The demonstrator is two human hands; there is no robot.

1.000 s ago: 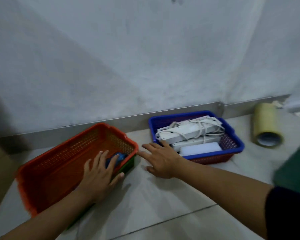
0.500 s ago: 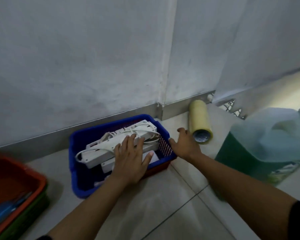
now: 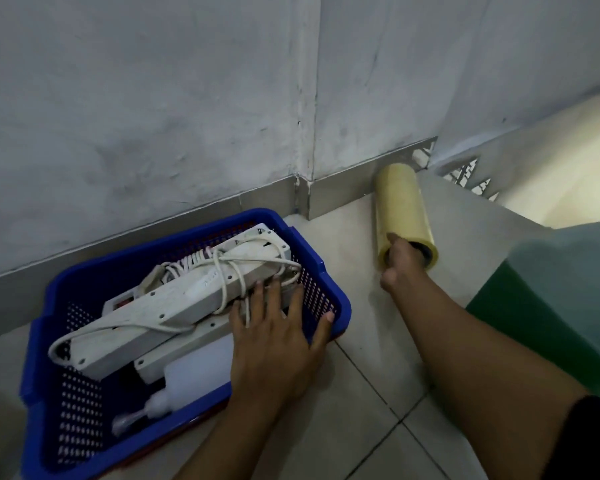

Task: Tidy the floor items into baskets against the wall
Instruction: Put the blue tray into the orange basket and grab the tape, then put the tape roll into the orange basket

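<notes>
A blue basket [image 3: 39, 344] stands on the tiled floor by the wall. It holds white power strips [image 3: 174, 299] wrapped in cord and a white bottle [image 3: 194, 375]. My left hand [image 3: 278, 337] lies flat over the basket's right end, fingers spread on the strips and rim. A yellowish roll of film [image 3: 400, 202] lies on the floor to the right, near the skirting. My right hand [image 3: 400, 259] is at the roll's near end, fingers curled into its open core.
A large translucent green water jug [image 3: 551, 306] stands at the right, close to my right forearm. The wall makes a corner behind the basket, with a metal skirting strip [image 3: 267, 199] along its foot. A drop-off edge lies beyond the roll.
The view swung right, so the orange basket has left the frame. My left hand stayed on the blue basket. My right hand moved forward to the roll and took hold of its near end.
</notes>
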